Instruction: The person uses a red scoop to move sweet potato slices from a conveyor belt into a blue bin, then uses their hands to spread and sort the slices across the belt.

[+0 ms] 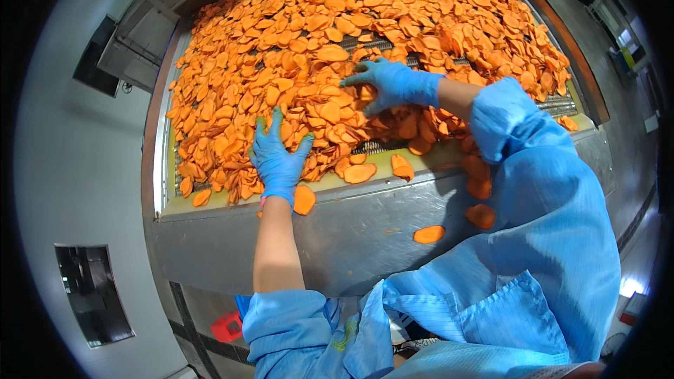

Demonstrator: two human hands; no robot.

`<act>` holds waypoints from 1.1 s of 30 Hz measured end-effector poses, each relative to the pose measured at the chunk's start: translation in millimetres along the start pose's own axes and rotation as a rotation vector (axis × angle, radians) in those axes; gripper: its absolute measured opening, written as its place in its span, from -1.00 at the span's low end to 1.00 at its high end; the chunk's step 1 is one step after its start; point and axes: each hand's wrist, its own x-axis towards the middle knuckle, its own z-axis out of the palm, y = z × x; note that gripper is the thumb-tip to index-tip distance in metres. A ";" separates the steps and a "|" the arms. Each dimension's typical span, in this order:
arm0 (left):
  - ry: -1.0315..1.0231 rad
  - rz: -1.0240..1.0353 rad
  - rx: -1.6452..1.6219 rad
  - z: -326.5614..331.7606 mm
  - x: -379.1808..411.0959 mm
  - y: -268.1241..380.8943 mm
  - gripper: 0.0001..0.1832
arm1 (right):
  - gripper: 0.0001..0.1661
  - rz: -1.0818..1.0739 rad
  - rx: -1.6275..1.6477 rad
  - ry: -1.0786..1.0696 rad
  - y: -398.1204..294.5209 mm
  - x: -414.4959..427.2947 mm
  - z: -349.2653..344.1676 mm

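Observation:
Many thin orange slices [331, 52], which look like sweet potato, cover a dark metal mesh bed [379, 146] in an uneven layer. My left hand [279, 155], in a blue glove, rests with spread fingers on the slices near the bed's front left. Farther in and to the right, my right hand [387, 84], also gloved in blue, lies on the heap, its fingers apart and pointing left. Neither glove appears to grip a slice, though some slices touch the fingers. Beneath my right forearm the heap is in shadow.
A pale yellow strip [321, 184] edges the bed, with a sloping metal apron [363, 231] in front. Several loose slices lie there, including one slice [428, 234] on the apron. Side rails [571, 55] bound the bed. A red object [226, 327] is on the floor at lower left.

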 end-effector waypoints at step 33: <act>0.055 0.047 -0.033 8.6 2.9 0.0 -0.04 | -0.37 0.091 -0.304 0.056 48.8 34.6 -3.5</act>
